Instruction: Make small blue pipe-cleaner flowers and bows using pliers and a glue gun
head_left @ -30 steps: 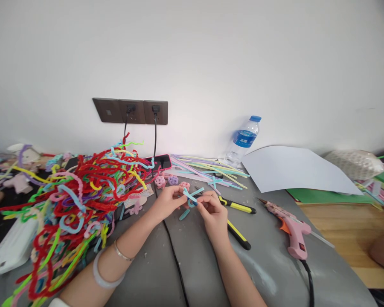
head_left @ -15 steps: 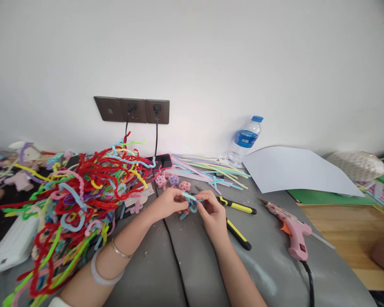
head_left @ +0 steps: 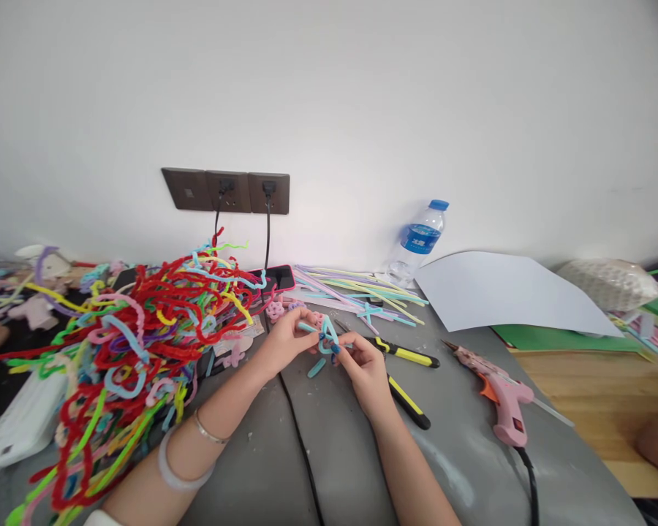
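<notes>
Between both hands is a light-blue pipe cleaner (head_left: 329, 331), bent into loops. My left hand (head_left: 293, 342) pinches it from the left, and my right hand (head_left: 360, 359) pinches it from the right, with blue-painted nails showing on the thumbs. A short light-blue piece (head_left: 316, 367) shows just below the fingers; whether it joins the looped one I cannot tell. Small pink flower shapes (head_left: 275, 310) of bent pipe cleaner lie behind my left hand. Yellow-and-black pliers (head_left: 409, 353) rest on the grey table right beside my right hand, partly covered by it.
A tangled heap of colourful pipe cleaners (head_left: 159, 314) fills the left. Straight pastel pipe cleaners (head_left: 356, 288), a phone (head_left: 279, 277) and a water bottle (head_left: 420, 241) are by the wall. A pink glue gun (head_left: 507, 402) and white paper (head_left: 515, 292) lie right. A black cable (head_left: 299, 431) crosses the table.
The light-blue pipe cleaner has been turned and bent, so a pointed loop now stands up between my fingers. My left hand has risen slightly; my right hand stays nearly in place.
</notes>
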`<control>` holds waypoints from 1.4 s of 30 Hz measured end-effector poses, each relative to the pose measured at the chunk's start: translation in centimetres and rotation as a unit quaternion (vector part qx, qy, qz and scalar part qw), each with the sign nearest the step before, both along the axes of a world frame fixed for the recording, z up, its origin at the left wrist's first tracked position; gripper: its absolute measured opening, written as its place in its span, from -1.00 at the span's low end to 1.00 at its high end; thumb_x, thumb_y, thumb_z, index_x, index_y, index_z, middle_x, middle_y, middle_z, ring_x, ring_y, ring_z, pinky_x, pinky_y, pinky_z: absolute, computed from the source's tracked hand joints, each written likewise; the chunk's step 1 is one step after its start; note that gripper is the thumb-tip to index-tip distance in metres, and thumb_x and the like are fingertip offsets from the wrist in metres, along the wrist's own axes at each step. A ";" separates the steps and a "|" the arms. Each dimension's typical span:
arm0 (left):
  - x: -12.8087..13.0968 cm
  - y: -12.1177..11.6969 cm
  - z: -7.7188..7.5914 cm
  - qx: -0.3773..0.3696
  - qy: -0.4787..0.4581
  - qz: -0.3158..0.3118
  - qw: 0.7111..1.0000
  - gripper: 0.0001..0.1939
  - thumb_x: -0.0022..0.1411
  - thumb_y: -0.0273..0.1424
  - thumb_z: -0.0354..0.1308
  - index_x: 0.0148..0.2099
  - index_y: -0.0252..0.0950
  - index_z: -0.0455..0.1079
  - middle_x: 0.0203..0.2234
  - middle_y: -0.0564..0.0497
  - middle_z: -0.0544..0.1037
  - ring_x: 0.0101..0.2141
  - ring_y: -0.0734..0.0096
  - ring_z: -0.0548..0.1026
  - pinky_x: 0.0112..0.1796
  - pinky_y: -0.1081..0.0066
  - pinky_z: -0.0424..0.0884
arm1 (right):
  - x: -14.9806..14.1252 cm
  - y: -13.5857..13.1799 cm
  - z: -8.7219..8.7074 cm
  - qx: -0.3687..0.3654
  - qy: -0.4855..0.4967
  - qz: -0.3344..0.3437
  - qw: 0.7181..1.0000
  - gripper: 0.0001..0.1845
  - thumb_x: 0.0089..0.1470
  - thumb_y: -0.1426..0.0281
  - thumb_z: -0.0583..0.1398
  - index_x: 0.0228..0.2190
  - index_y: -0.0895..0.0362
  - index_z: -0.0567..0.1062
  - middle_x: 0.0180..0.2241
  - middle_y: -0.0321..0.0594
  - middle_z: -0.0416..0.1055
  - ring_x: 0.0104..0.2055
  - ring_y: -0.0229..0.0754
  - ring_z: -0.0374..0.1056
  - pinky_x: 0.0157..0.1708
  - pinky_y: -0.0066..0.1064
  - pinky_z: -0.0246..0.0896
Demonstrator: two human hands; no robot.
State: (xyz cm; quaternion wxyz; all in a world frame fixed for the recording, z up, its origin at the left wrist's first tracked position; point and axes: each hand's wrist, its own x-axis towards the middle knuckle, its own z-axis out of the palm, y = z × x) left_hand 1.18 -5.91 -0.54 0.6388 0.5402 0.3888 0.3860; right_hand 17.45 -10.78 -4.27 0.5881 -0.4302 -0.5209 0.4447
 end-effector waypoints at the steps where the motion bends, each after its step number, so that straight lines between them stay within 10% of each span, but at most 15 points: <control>1: 0.0 0.0 0.1 0.011 -0.007 0.002 1.000 -0.67 -0.04 -0.31 0.36 -0.30 -0.27 0.29 -0.41 0.06 0.51 -0.47 0.45 0.50 -0.42 0.45 0.45 | 0.0 0.0 0.0 -0.003 0.001 0.009 1.000 -0.77 0.08 0.20 0.27 -0.44 0.10 0.51 -0.58 -0.31 0.40 -0.56 -0.26 0.26 -0.53 -0.43 0.22; 10: 0.2 -0.2 0.2 0.054 0.036 -0.034 0.997 -0.80 -0.01 -0.35 0.32 -0.34 -0.35 0.45 -0.44 -0.03 0.54 -0.36 0.32 0.51 -0.35 0.40 0.44 | 0.1 0.1 0.2 0.071 0.013 0.012 0.997 -0.82 0.04 0.24 0.32 -0.45 0.09 0.56 -0.36 -0.21 0.35 -0.28 -0.15 0.30 -0.31 -0.36 0.24; 22: -0.2 -0.5 -0.2 0.029 0.033 -0.148 0.988 -0.76 0.05 -0.33 0.32 -0.26 -0.37 0.45 -0.49 0.03 0.51 -0.49 0.48 0.45 -0.41 0.48 0.37 | -0.1 -0.2 0.0 -0.009 0.081 0.066 0.995 -0.79 0.09 0.24 0.30 -0.28 0.07 0.47 -0.48 -0.32 0.36 -0.45 -0.27 0.29 -0.41 -0.42 0.22; 28: 0.0 -0.4 -0.3 0.013 -0.008 -0.099 0.995 -0.56 0.10 -0.18 0.29 -0.07 -0.30 0.27 -0.43 0.04 0.51 -0.41 0.41 0.51 -0.37 0.43 0.42 | 0.0 -0.3 -0.1 -0.026 0.065 -0.001 0.998 -0.72 0.05 0.16 0.31 -0.41 0.10 0.43 -0.55 -0.35 0.32 -0.56 -0.32 0.17 -0.59 -0.51 0.07; 36: 0.2 -1.0 0.4 0.176 0.125 -0.087 0.973 -0.75 -0.02 -0.44 0.35 -0.24 -0.31 0.42 -0.38 0.01 0.54 -0.34 0.40 0.52 -0.28 0.42 0.46 | -0.1 -0.2 -0.3 -0.019 0.073 -0.042 0.996 -0.71 0.05 0.13 0.29 -0.39 0.08 0.41 -0.53 -0.36 0.30 -0.56 -0.33 0.14 -0.58 -0.51 0.07; 42: 0.8 -1.1 -0.7 0.115 0.057 -0.079 0.989 -0.81 0.05 -0.42 0.29 -0.24 -0.34 0.47 -0.39 -0.03 0.61 -0.34 0.36 0.58 -0.27 0.41 0.49 | 0.0 -0.3 -0.4 -0.018 0.070 -0.041 0.997 -0.74 0.09 0.16 0.27 -0.39 0.07 0.41 -0.49 -0.34 0.32 -0.52 -0.31 0.17 -0.53 -0.50 0.10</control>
